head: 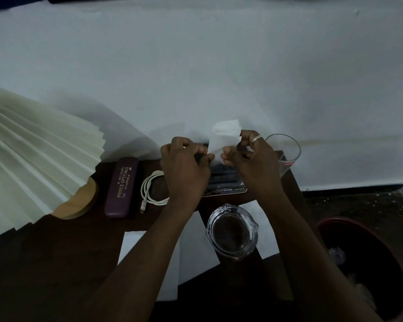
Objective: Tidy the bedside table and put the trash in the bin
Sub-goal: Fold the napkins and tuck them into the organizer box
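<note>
- Dark table (56,263) stands against a white wall (196,66); bin (335,221) at four o'clock.
- Left hand (184,166) and right hand (251,159) pinch a tissue (223,140) at twelve o'clock.
- Glass jug (232,231) sits between the forearms.

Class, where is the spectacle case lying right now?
In the head view, the spectacle case lies left of centre, between the lamp base and the coiled white cable.

Shade (33,147), 9 o'clock: pleated paper, matt, cream. Lamp base (79,203): pale wood, smooth. Case (121,187): maroon, faint sheen, gilt lettering. Cable (149,189): white plastic, glossy. Tissue (223,140), centre: thin soft paper, crumpled on top. Tumbler (286,149), 3 o'clock, and jug (233,231), 5 o'clock: clear, glossy. Table (44,263): dark wood, matt. Bin (333,221), 4 o'clock: dark red plastic. Ring (257,138): shiny metal.
</note>
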